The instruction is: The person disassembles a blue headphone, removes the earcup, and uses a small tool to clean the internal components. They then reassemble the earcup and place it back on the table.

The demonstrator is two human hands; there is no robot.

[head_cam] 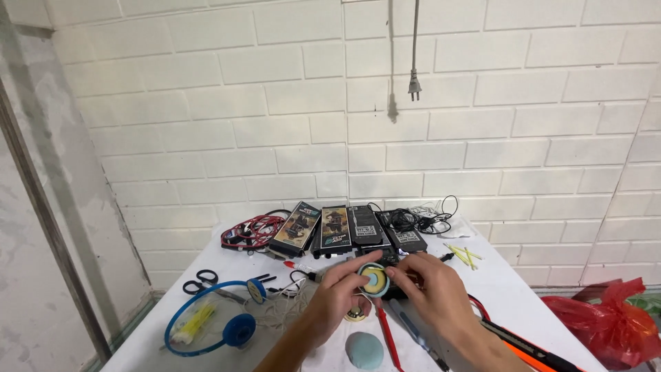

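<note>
Both my hands meet over the middle of a white table (523,289), pinching a small round earpiece (375,280) with a yellow foam face and a pale green centre. My left hand (339,295) grips its near-left rim with fingertips pressed together; my right hand (435,289) closes thumb and forefinger on its right edge. The piece hangs just above the tabletop, in front of a dark device.

Just below my hands lie a grey-blue foam pad (364,349), a red-handled tool (387,335) and a dark-handled one beside it. To the left rests a blue headband headset (206,324) with a yellow pad inside its loop, black-handled scissors (200,281) just beyond it.

Along the table's far edge, against a white brick wall (206,103), stand four flat oblong packages (335,228) side by side: two with coloured picture labels, two plain black. A coil of red cable (249,231) sits at their left, black leads at their right. A grey plug (414,84) dangles on the wall above. A red plastic bag (606,320) lies off the table at right.
</note>
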